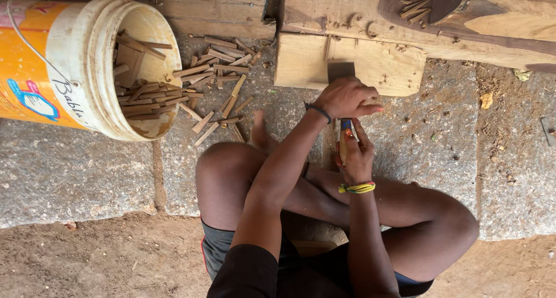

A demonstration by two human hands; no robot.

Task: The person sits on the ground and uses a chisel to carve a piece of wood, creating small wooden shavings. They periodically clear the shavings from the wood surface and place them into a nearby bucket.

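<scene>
Chisel handle (pixel 345 137) gripped in right hand (pixel 356 159), blade hidden under closed left hand (pixel 346 98), its contents unclear

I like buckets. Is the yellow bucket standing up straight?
No, the bucket lies on its side, with wooden sticks spilling out.

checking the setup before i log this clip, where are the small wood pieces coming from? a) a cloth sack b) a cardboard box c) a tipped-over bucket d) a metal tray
c: the yellow and white bucket lies on its side, and the small wood pieces fill its mouth and spill onto the stone floor beside it.
</scene>
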